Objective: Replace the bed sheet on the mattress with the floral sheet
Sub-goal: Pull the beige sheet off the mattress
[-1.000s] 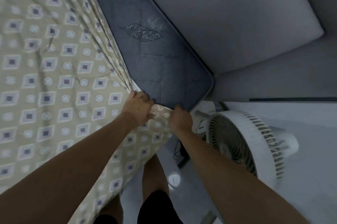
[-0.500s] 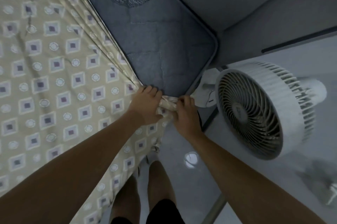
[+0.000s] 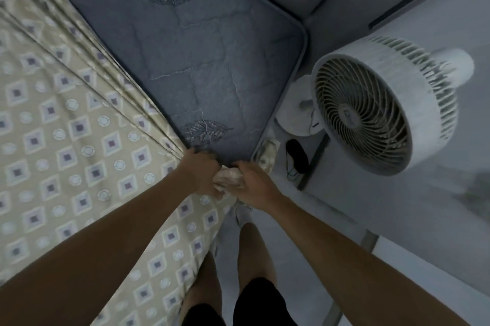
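Mattress [image 3: 206,60] fills top centre, dark quilted w/ leaf stitching, its corner bare. Patterned sheet [image 3: 66,140], beige w/ squares + circles, covers the left side and hangs off the near edge; its edge runs in folds diag down to the hands. White fan [image 3: 371,110] on the floor just right of the mattress corner, tilted up. Both hands at the near mattress edge, close together. Left hand [image 3: 202,170] fingers curled round gathered sheet. Right hand [image 3: 253,185] fingers curled, pinching a bunched wad of same sheet. Hands blurred, can't tell finer finger detail.
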A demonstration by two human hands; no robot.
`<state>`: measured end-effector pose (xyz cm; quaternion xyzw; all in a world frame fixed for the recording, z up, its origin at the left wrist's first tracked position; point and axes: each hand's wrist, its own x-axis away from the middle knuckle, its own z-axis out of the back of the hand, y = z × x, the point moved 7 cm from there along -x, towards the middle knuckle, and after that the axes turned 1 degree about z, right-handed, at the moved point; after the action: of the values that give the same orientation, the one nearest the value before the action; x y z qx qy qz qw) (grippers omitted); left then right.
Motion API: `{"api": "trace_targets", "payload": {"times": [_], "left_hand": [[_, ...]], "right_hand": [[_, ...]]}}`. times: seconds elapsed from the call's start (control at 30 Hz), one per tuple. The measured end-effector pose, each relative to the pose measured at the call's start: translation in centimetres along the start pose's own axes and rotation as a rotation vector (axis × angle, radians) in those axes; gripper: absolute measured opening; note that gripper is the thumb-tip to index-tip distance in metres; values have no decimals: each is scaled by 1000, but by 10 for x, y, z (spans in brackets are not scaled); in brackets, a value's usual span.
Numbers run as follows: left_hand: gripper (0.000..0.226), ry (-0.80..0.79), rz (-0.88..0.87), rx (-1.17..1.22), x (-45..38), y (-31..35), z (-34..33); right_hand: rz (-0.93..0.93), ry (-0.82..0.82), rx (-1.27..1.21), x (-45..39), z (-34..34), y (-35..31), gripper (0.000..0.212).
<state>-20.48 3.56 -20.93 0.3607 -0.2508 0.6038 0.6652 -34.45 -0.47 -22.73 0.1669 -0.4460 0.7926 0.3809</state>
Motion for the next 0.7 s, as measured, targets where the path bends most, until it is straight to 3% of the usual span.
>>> {"api": "trace_targets", "payload": {"times": [0.13,0.3,0.5,0.6,0.7], "left_hand": [[89,81,-18,-31,4,3,-10],[91,122,4,-7,18,15,-27],[91,-207,31,-34,71,18,-98],[88,-173,42,-22,92,13,-117],[87,-68,15,-7,95,15,-119]], "right_hand": [[52,201,217,5,-2,9,32],[50,216,164,29,-31,-2,20],[10,-9,-10,84,-113,-48,28],[-20,-23,-34,84,-119,-49,41],[86,102,161,74,-115,-31,40]]}}
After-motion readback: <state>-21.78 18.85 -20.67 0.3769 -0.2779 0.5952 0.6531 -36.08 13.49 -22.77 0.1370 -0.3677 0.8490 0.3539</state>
